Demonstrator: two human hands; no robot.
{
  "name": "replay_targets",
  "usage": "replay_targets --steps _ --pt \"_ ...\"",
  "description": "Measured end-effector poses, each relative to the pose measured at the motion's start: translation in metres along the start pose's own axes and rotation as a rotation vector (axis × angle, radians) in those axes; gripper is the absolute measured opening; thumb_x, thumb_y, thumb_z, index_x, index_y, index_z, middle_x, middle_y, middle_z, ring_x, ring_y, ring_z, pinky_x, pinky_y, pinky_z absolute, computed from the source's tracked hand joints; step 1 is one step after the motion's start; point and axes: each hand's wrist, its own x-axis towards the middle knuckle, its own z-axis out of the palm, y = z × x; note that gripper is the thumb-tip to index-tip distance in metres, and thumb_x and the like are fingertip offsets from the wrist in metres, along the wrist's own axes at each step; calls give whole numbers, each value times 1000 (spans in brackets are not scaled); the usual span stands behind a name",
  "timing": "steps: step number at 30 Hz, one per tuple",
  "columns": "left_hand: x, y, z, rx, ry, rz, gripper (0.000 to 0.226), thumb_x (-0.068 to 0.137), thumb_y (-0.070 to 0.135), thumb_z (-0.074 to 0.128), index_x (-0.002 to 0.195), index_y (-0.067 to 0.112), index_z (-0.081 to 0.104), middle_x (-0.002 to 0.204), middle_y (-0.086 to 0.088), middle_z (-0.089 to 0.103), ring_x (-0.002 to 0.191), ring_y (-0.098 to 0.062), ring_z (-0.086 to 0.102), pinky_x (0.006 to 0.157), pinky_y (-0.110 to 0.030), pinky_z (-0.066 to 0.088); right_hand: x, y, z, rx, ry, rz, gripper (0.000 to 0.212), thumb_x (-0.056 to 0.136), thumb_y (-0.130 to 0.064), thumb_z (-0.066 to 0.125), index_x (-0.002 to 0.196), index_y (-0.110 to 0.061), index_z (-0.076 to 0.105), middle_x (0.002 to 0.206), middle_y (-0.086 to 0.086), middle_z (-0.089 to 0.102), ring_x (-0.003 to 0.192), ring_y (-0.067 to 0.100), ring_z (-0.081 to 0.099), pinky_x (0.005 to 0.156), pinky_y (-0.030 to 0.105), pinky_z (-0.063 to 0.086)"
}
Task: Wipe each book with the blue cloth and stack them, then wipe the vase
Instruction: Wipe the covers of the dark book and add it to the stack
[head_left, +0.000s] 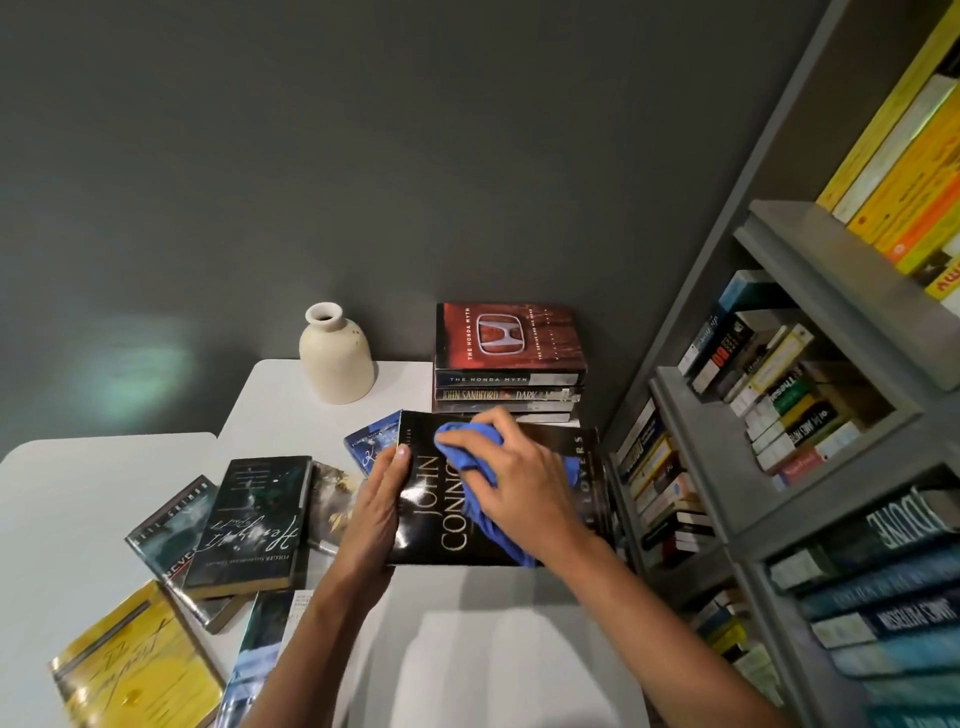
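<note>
black book (423, 525) runs long axis left-right, cover top leftward; left grip (376, 514) clasps that edge, right grip (519, 478) clutching blue cloth (460, 434) hides some lettering.

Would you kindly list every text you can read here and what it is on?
"THE HONDA MYTH": topmost red book.
"JOHN SANDFORD DARK": spine below it.
"JOHN CONN": black book, partly under blue cloth.
"Henry VI": dark book.
The rest is too blurred or small.
</note>
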Motion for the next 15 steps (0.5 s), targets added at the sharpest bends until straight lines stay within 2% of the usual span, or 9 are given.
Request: replay_targets --steps 2,4,6,9,12,14,15 --pt "-4 8 -6 60 -104 -4 48 80 21 73 125 15 58 115 -12 70 98 -22 70 81 -34 58 -4 5 -5 46 -29 37 35 87 -39 61 122 -39 57 113 -8 44 76 11 58 65 26 52" --pt "-5 15 -9 144 -183 -17 61 67 2 79 123 15 56 104 -11 73 86 -19 72 67 -26 57 0 14 -11 104 -86 175 49 82 -54 62 127 -46 48 121 -9 45 88 12 59 73 29 52" --pt "-4 24 -10 163 -228 -37 61 67 4 73 124 16 56 105 -11 74 87 -21 72 66 -26 57 8 25 -16 170 -212 283 54 78 -63 62 128 -48 46 122 -11 58 100 14 60 84 33 51" --pt "0 30 -13 127 -256 -103 57 70 8 71 125 15 58 110 -14 72 89 -24 72 69 -27 57 18 29 -23 201 -309 348 42 75 -66 63 108 -40 59 101 -14 67 93 13 63 82 35 52" --pt "-2 24 -15 28 -257 -153 45 70 20 75 114 14 68 108 -14 72 87 -23 70 69 -28 58 20 28 -23 231 -303 449 39 78 -61 65 103 -33 61 98 -11 66 91 14 60 81 34 50" --pt "-5 17 -12 -26 -163 -156 24 78 32 73 98 18 76 102 -10 74 85 -21 69 67 -31 57 18 31 -22 231 -258 506 37 81 -59 62 104 -31 57 100 -7 65 93 19 61 80 34 48" --pt "-5 11 -11 -32 -100 -135 25 84 39 66 95 20 76 102 -8 74 86 -20 69 69 -34 56 17 31 -21 226 -238 529 35 83 -58 60 104 -31 53 98 -6 64 92 21 61 76 34 48"
